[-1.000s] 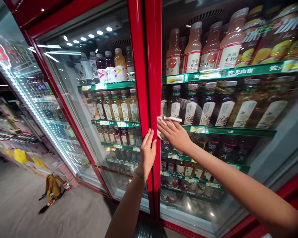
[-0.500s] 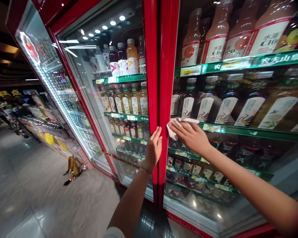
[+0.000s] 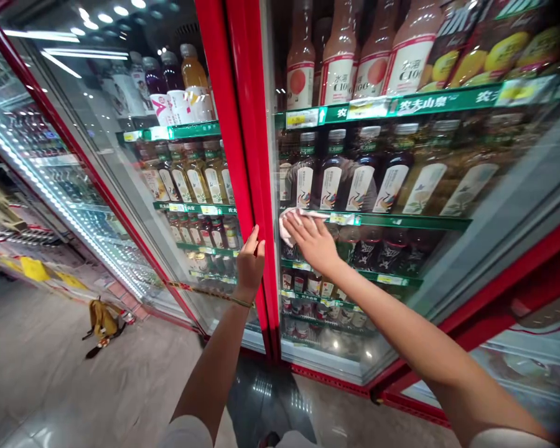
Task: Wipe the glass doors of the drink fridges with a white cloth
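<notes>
My right hand (image 3: 315, 246) presses a whitish cloth (image 3: 285, 231) against the glass of the right-hand fridge door (image 3: 392, 199). Its fingers lie over the cloth, close to the door's left edge and just below a green shelf strip. My left hand (image 3: 251, 264) rests on the red frame (image 3: 248, 155) where the two doors meet, its fingers stretched upward and nothing visible in it. Behind the glass stand dark tea bottles (image 3: 332, 177) and, on the shelf above, pink drink bottles (image 3: 340, 59).
A second glass door (image 3: 112, 162) to the left covers more shelves of bottles. Farther left is a lit display fridge (image 3: 65, 193). A tan backpack (image 3: 103, 320) sits on the grey floor (image 3: 135, 379). Another red-framed cabinet (image 3: 508, 373) stands at the lower right.
My view has turned to the right and down, so the fridge sits farther left. My right hand and the cloth stay on the glass near the frame; my left hand stays on the frame.
</notes>
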A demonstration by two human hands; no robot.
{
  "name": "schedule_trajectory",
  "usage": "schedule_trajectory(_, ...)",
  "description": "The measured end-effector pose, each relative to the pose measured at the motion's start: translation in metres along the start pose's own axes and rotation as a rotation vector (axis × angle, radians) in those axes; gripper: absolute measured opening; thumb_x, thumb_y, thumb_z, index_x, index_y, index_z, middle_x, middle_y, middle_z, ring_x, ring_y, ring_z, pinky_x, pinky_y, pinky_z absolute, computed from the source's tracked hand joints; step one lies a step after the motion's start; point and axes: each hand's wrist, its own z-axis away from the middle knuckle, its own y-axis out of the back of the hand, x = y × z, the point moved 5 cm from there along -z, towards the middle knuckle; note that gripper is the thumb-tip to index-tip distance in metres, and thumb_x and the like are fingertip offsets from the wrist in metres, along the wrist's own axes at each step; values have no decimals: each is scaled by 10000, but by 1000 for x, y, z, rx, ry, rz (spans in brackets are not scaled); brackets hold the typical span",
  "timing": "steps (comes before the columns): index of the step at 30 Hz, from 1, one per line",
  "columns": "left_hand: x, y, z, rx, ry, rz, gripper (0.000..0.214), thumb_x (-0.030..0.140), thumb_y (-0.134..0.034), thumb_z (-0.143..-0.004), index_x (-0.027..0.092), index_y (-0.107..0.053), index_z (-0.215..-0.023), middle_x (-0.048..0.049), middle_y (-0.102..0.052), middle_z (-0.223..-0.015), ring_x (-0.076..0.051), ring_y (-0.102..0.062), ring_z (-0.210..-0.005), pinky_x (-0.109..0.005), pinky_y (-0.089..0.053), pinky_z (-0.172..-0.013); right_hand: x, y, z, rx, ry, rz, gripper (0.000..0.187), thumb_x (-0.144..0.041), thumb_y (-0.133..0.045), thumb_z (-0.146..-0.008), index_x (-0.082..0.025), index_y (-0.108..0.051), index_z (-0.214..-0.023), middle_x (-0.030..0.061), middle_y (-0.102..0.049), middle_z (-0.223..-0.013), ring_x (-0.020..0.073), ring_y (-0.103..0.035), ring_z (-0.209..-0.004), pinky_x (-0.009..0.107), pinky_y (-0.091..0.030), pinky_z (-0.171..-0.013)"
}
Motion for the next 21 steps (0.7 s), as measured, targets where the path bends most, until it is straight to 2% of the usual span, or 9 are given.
schedule_trajectory(3,1,-2,2,29,-10,-33,516,324,-506,-1016,240,-467,-1523,-94,-589,-1476,-211,-683,-1210,-386,-570,-1057,-12,-9,13,-16,167,-32,751,-101,-385,-1010,-279,-38,-1653,21,-401,-1638,188,-460,-1447,419,-409,-1180)
schedule_trajectory(5,2,-3,3,28,-29,-66,531,325,-514,-1013,247,-451,-1534,-98,-599,-1464,-218,-685,-1207,-394,-577,-1044,-11,-11,19,-37,197,-34,754,-103,-401,-1009,-289,-53,-1651,12,-414,-1632,174,-469,-1438,398,-416,-1172)
schedule_trajectory(10,8,-3,5,74,-38,-138,592,323,-556,-994,273,-403,-1564,-104,-631,-1426,-229,-701,-1174,-411,-579,-1037,14,7,17,70,-169,62,722,-152,-387,-1022,-261,-59,-1655,60,-345,-1656,252,-384,-1500,484,-319,-1221)
schedule_trajectory(11,9,-3,5,81,-41,-146,600,312,-559,-991,275,-396,-1567,-105,-625,-1434,-227,-703,-1169,-412,-569,-1051,14,8,19,72,-157,68,720,-153,-385,-1022,-254,-57,-1656,66,-350,-1652,250,-393,-1495,479,-321,-1218)
schedule_trajectory(13,12,-4,7,71,-60,-164,605,278,-557,-986,273,-393,-1568,-110,-587,-1476,-228,-685,-1203,-413,-537,-1094,9,7,24,27,-26,62,714,-149,-379,-1024,-262,-65,-1655,44,-376,-1641,212,-438,-1462,430,-349,-1202)
schedule_trajectory(15,15,-7,9,39,-88,-189,602,243,-546,-979,252,-402,-1563,-124,-526,-1533,-244,-617,-1310,-421,-490,-1146,11,8,33,-14,59,65,704,-147,-375,-1025,-292,-90,-1652,12,-395,-1634,180,-464,-1440,396,-354,-1200)
schedule_trajectory(16,17,-10,11,21,-101,-200,600,230,-540,-976,233,-405,-1561,-137,-489,-1561,-256,-564,-1371,-429,-465,-1169,16,11,36,-1,27,80,697,-153,-376,-1026,-298,-105,-1651,11,-397,-1633,184,-454,-1448,405,-333,-1213)
schedule_trajectory(19,23,-20,18,-9,-125,-221,617,218,-541,-967,154,-385,-1560,-203,-366,-1625,-304,-385,-1504,-477,-398,-1213,40,25,43,125,-211,151,677,-216,-394,-1032,-257,-130,-1654,73,-381,-1639,261,-374,-1507,500,-228,-1255)
schedule_trajectory(21,27,-26,24,-2,-125,-231,663,231,-580,-950,107,-357,-1561,-246,-279,-1652,-341,-287,-1545,-514,-360,-1227,48,29,49,157,-249,177,680,-264,-412,-1037,-230,-130,-1654,103,-386,-1634,290,-357,-1516,527,-214,-1253)
